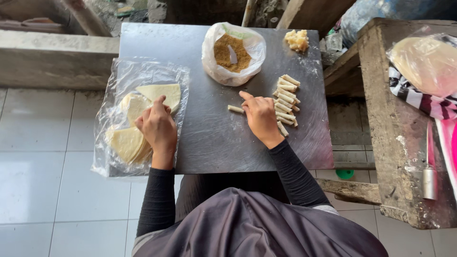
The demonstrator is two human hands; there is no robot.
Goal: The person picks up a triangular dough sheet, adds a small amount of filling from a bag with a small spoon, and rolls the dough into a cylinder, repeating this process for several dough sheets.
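Note:
My left hand (pixel 158 127) rests on a stack of pale triangular wrapper sheets (pixel 162 93) lying on a clear plastic bag (pixel 121 76) at the left of a metal tray table (pixel 214 138). Its fingers touch the top sheet. My right hand (pixel 260 115) lies on the tray with fingers curled, index finger pointing toward a single small roll (pixel 235 109). Just right of that hand is a pile of several thin rolled sticks (pixel 287 90). Whether the right hand holds a roll is hidden.
A plastic bag of brown crumbly filling (pixel 232 53) with a small spoon stands at the tray's far middle. A yellowish lump (pixel 297 40) sits at the far right corner. A wooden bench (pixel 381 95) on the right carries a bagged round stack of wrappers (pixel 426 62).

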